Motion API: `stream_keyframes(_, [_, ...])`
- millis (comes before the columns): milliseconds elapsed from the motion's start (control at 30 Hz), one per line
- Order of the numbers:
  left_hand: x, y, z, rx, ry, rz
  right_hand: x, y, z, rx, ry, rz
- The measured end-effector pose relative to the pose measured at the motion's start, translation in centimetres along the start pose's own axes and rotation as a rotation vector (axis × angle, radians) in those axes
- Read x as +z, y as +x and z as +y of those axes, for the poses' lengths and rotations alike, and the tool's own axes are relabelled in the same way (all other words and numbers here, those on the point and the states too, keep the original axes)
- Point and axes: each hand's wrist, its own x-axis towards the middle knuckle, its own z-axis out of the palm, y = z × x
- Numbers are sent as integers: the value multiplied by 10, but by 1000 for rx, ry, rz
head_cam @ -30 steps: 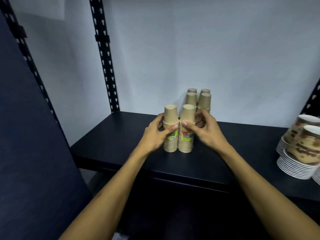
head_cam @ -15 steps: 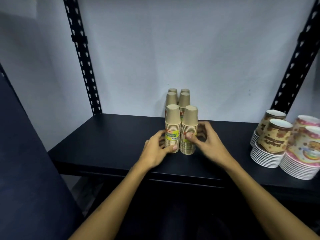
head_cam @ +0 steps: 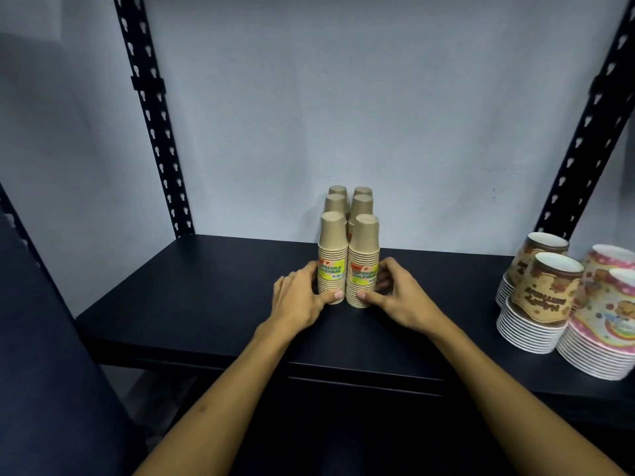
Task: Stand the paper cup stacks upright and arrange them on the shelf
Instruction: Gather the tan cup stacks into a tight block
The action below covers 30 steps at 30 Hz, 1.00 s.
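Note:
Several stacks of brown paper cups stand upside down in two tight columns on the black shelf [head_cam: 192, 304]. The front left stack [head_cam: 332, 249] and the front right stack [head_cam: 365, 252] each carry a yellow-green label. Two more pairs of stacks [head_cam: 348, 202] stand behind them toward the wall, mostly hidden. My left hand [head_cam: 299, 298] cups the base of the front left stack, thumb against its lowest rims. My right hand [head_cam: 398, 297] cups the base of the front right stack the same way.
At the right end of the shelf stand stacks of printed paper bowls [head_cam: 539, 297] and pink ones [head_cam: 608, 321], rims up. Black perforated uprights rise at the back left [head_cam: 151, 115] and back right [head_cam: 591, 125]. A dark panel [head_cam: 41, 372] borders the left side.
Both hands slid down from the middle of the front stacks to their bases. The view shifted right, bringing more of the bowl stacks and the right upright into sight.

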Motion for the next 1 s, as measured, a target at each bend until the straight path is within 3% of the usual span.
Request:
stream_keyframes(567, [15, 35, -15, -61, -69, 51, 14, 26, 14, 33, -11, 103])
stream_keyframes(1000, [25, 38, -18, -74, 46, 36, 19, 26, 20, 60, -126, 125])
